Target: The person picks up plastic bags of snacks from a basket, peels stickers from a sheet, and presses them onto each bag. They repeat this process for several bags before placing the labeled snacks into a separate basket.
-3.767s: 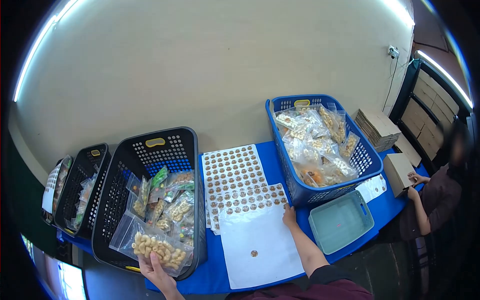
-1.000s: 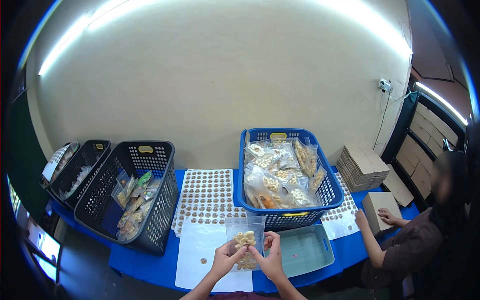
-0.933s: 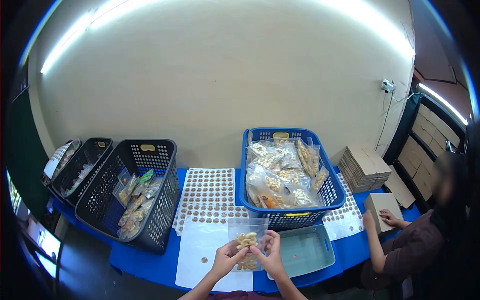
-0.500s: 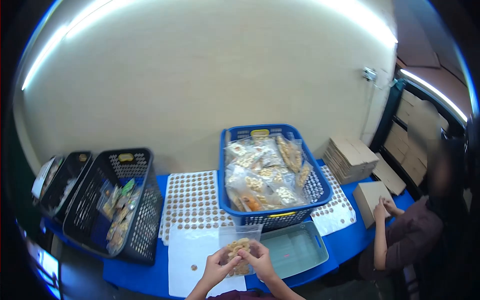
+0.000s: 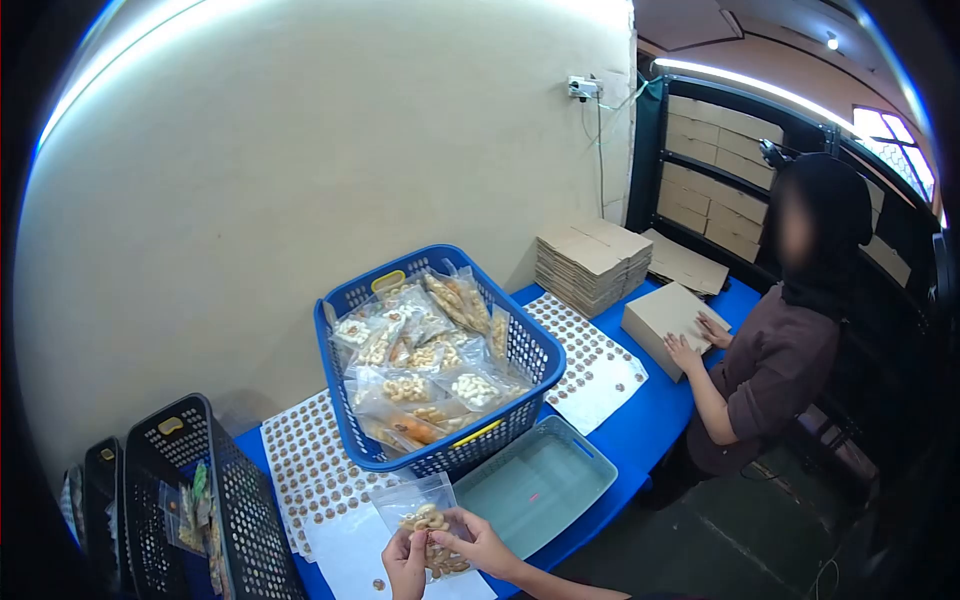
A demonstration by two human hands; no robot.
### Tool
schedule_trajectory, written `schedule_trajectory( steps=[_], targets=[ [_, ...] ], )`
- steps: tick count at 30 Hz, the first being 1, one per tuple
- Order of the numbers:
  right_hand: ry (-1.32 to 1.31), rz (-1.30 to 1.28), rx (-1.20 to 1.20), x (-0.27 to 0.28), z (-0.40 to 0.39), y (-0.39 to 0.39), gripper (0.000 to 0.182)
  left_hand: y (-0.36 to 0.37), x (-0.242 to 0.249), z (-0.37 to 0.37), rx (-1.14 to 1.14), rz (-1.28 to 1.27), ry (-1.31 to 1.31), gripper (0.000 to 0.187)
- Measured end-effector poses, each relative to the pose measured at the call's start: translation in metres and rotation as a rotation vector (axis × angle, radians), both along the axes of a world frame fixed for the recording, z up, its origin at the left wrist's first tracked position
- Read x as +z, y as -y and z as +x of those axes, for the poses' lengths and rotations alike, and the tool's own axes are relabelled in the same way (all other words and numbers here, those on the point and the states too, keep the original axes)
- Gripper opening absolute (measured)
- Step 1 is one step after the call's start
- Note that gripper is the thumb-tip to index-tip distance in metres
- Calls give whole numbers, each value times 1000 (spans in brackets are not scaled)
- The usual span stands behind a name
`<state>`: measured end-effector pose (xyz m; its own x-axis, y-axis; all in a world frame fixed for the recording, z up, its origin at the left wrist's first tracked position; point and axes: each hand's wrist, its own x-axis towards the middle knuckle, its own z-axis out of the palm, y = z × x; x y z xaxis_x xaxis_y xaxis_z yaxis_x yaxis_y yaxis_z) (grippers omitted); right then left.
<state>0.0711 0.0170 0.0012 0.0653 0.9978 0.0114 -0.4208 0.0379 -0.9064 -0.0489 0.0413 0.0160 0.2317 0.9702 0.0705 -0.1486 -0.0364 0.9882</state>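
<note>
Both my hands hold a clear plastic bag of pale, curled snack pieces (image 5: 424, 518) above a white sheet (image 5: 345, 545). My left hand (image 5: 405, 566) grips its left side. My right hand (image 5: 480, 546) grips the right side, thumb across the front. The bag's top stands up above my fingers. One round brown sticker (image 5: 379, 584) lies on the sheet beside my left hand. Just right of my hands is a grey-green tray (image 5: 540, 490) with a small pink speck inside. Behind it stands a blue basket (image 5: 540, 352) heaped with similar filled bags.
Sheets of round brown stickers (image 5: 318, 470) lie beside and behind the basket. Black crates (image 5: 255, 515) with packets stand at left. At right are stacked flat cartons (image 5: 592, 265) and a person (image 5: 780, 370) with both hands on a cardboard box (image 5: 655, 325). Shelves of boxes stand behind.
My view has turned to the right, so the table appears further left. My hands still hold the bag. The other person's hands have gone from close together to spread on the box.
</note>
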Motion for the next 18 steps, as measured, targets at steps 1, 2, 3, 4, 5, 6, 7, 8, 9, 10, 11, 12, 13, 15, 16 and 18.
schedule_trajectory(
  steps=[1,2,3,4,5,6,7,8,9,10,11,12,13,15,16,18],
  targets=[
    [30,1,-6,0,3,1,34,0,-1,3,-8,-6,3,25],
    [58,-2,-10,-1,5,4,34,1,-1,7,-8,-4,11,25],
    [81,7,-29,-3,5,8,35,3,1,11,-5,-3,15,24],
    [105,21,-49,-6,7,9,36,5,2,14,0,4,20,24],
    [132,41,-71,-8,9,9,38,6,0,16,-5,0,17,24],
    [201,57,-104,-13,11,10,39,6,-1,18,-10,-2,17,24],
    [270,71,-135,-21,11,12,41,6,-2,20,-12,-6,18,24],
    [340,84,-164,-25,11,15,42,5,-3,20,-41,-28,28,23],
    [350,75,-153,-22,13,18,42,6,-2,20,-61,-41,29,22],
    [362,69,-144,-16,15,21,42,7,-1,22,-83,-51,30,22],
    [374,63,-134,-12,17,23,42,7,-1,22,-104,-62,31,22],
    [350,57,-152,-17,17,22,41,6,-4,23,-128,-61,28,21],
    [323,49,-167,-27,17,22,40,5,-9,22,-149,-61,22,21],
    [199,12,-156,-29,16,23,38,4,-14,17,-202,-83,3,21],
    [105,-19,-127,-22,18,25,36,5,-15,14,-232,-106,-8,22],
    [-28,-75,-115,-13,18,29,27,7,-11,12,-263,-141,50,24]
  ],
)
